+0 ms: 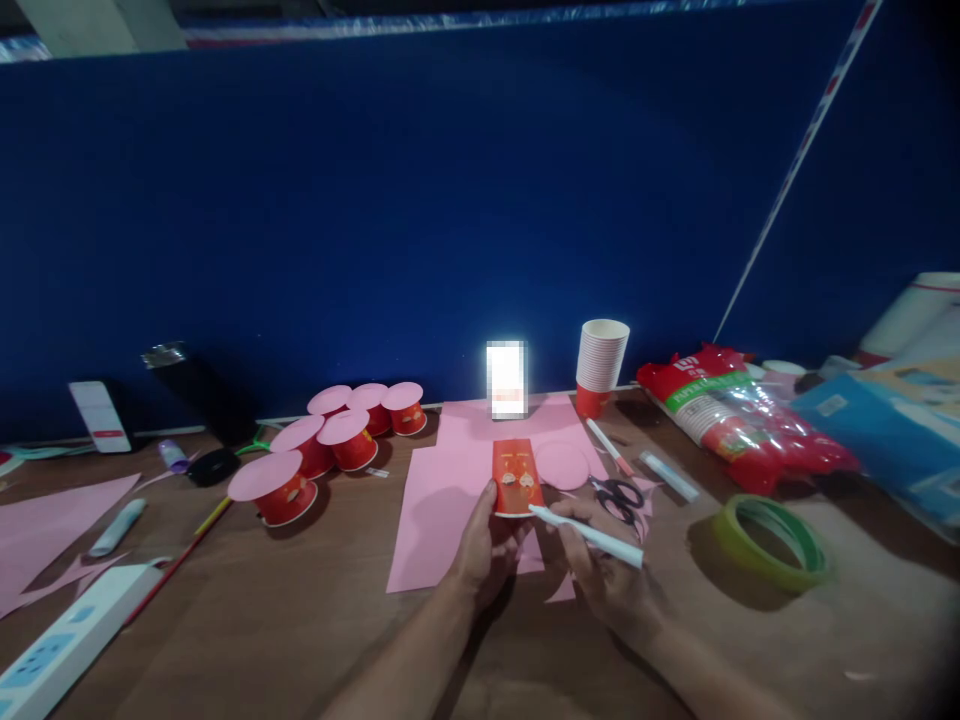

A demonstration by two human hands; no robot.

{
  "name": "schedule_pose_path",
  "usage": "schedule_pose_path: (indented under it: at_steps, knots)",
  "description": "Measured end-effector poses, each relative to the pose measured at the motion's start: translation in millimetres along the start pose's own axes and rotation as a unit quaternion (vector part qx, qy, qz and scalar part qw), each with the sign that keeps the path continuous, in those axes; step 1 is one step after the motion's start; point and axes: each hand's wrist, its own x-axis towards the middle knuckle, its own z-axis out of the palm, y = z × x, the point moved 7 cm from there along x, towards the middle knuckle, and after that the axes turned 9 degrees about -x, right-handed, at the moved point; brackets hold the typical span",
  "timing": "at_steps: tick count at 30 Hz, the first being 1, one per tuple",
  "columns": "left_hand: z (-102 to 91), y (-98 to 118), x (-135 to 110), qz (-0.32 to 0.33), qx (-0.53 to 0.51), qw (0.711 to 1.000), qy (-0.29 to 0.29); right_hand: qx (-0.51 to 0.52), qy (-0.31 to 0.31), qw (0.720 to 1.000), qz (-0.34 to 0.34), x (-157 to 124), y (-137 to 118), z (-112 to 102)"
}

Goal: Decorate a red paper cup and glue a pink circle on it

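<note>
My left hand is closed around a red paper cup with a printed cartoon design, its white rim turned toward me. My right hand pinches a slim white pen-shaped tube, its narrow tip at the cup's rim; whether it touches I cannot tell. Beneath and behind the cup lie pink paper sheets. A cut pink paper disc rests just right of the cup, beside black-handled scissors.
Several red cups topped with pink discs stand at left. A cup stack, a bagged pack of cups and a tape roll are at right. A power strip lies front left; a bright, blurred-out screen stands behind.
</note>
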Motion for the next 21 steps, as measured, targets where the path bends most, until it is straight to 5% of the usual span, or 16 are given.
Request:
schedule_pose_path:
  at_steps: [14, 21]
  knots:
    - [-9.0, -0.7, -1.0, 0.006, 0.016, 0.998, 0.065, 0.061, -0.021, 0.997, 0.052, -1.9, 9.9, 7.8]
    - [-2.4, 0.0, -2.1, 0.027, 0.034, 0.999, 0.011, 0.060, -0.007, 0.997, 0.053, -0.2, 15.1, 5.2]
